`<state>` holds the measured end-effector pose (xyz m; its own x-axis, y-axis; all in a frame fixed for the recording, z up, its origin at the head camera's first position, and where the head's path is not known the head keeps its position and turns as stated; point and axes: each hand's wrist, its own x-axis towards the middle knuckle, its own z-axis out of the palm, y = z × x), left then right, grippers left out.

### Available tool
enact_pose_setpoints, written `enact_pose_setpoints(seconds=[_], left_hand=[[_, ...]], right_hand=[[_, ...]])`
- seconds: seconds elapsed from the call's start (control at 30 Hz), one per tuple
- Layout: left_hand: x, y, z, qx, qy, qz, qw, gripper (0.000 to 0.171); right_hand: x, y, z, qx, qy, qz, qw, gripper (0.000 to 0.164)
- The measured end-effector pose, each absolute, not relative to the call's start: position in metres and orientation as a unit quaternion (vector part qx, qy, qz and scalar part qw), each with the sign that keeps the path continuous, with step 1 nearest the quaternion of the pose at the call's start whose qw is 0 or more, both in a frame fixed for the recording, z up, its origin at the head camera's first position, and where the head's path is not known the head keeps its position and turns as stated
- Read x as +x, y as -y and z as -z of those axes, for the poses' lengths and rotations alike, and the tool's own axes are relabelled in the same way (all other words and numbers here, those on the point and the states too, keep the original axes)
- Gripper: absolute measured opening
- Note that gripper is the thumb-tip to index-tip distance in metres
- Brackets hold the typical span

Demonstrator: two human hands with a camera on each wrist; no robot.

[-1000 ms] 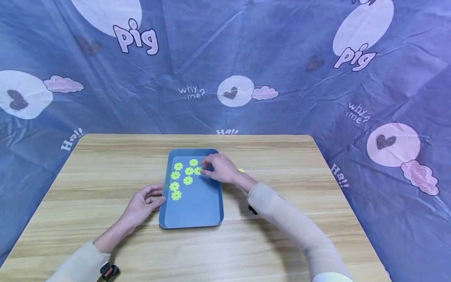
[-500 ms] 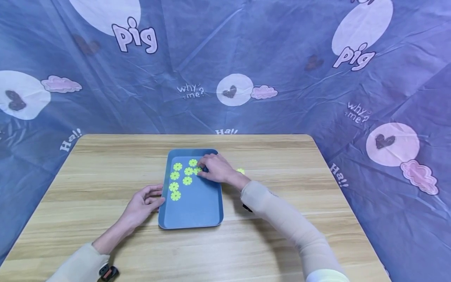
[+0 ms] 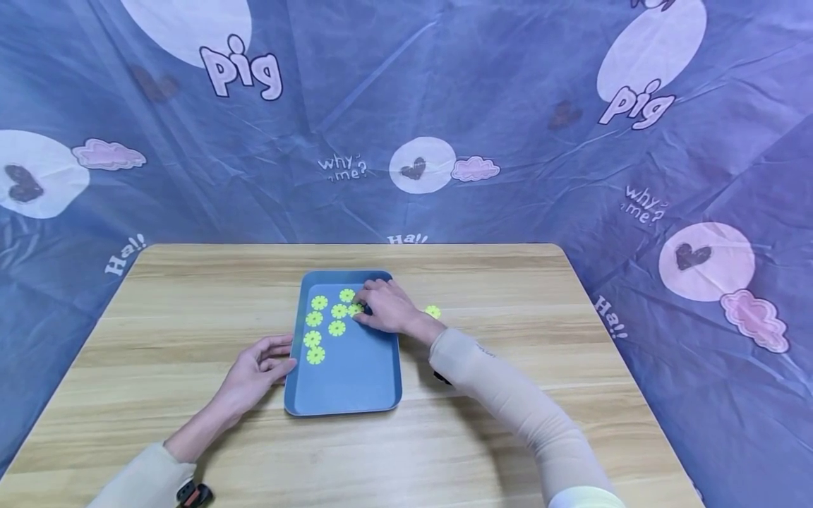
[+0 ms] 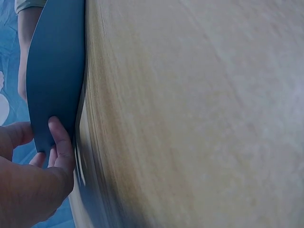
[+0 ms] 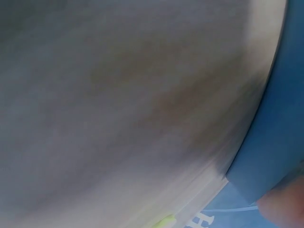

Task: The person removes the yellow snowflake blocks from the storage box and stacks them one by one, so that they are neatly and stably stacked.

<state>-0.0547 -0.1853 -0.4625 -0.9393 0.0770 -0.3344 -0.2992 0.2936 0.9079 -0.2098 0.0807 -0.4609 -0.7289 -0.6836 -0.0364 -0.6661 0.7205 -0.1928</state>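
While the tray (image 3: 349, 384) is lying lengthwise away in the head view, the right hand (image 3: 387, 307), nearer, is curving over a disc (image 3: 354, 310) inside, its grip unclear. Left wrist view: the left hand (image 4: 35, 183) is pinching the tray's side. Right wrist view: a loose disc (image 5: 164, 221) is lying outside.

We see a plain blue, rectangular, raised-rim tray (image 3: 356, 381) and bright yellow-green, round, notched flower-like pieces (image 3: 315, 355). Streaky tan-and-cream grain runs across the pale wooden table (image 3: 508, 296). Behind it we find a crumpled periwinkle-blue cloth backdrop (image 3: 356, 85) printed with white lettering, pale ovals, dark hearts and pink clouds. The fabric sleeves (image 3: 508, 395) look beige.
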Motion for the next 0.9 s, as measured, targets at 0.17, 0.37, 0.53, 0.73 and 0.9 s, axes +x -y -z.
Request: enact_pose_setpoints(seconds=[0.17,0.37,0.53,0.73,0.9], left_hand=[[-0.059,0.188,0.464,-0.066,-0.789,-0.59,0.158,0.057],[-0.063,0.189,0.464,-0.066,-0.79,-0.589,0.16,0.056],[-0.068,0.193,0.465,-0.059,-0.792,-0.586,0.16,0.057],[-0.067,0.193,0.465,-0.056,-0.792,-0.587,0.158,0.057],[-0.063,0.19,0.464,-0.063,-0.79,-0.589,0.158,0.056]], right_hand=[[-0.212,-0.078,0.459,-0.354,-0.929,0.084,0.062,0.039],[-0.215,-0.076,0.456,-0.343,-0.932,0.084,0.083,0.039],[-0.214,-0.076,0.455,-0.34,-0.931,0.1,0.089,0.037],[-0.212,-0.078,0.454,-0.345,-0.927,0.121,0.087,0.032],[-0.209,-0.083,0.451,-0.351,-0.92,0.153,0.085,0.024]])
